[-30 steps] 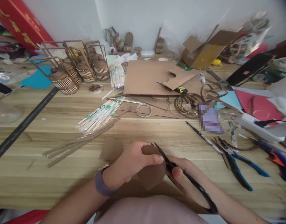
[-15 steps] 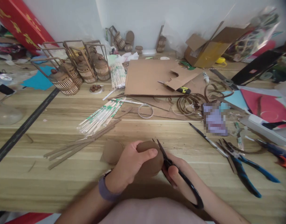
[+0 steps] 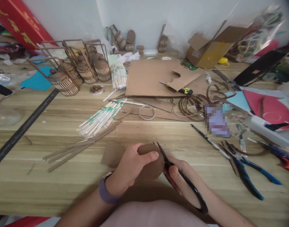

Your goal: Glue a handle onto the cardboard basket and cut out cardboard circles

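A round brown cardboard disc (image 3: 152,168) is gripped in my left hand (image 3: 130,167), whose thumb lies across its upper face. My right hand (image 3: 184,176) is wrapped round the black handles of a pair of scissors (image 3: 169,162). The scissor blades are slightly apart and point up along the disc's right edge; I cannot tell whether they touch the cardboard. Beside my left hand, flat on the table, lies another cardboard piece (image 3: 113,154) with a rounded outline, partly hidden by the hand.
Cardboard strips (image 3: 69,154) and wrapped chopsticks (image 3: 102,116) lie ahead to the left. Several lidded model baskets (image 3: 67,83) with tall handles stand behind them. A cardboard sheet (image 3: 146,77) bears a utility knife (image 3: 185,90). Blue-handled pliers (image 3: 243,171) and a pen (image 3: 210,142) lie right.
The scissors have tilted a little and their handle end has shifted slightly right and down. My left hand and the disc stay almost where they were.
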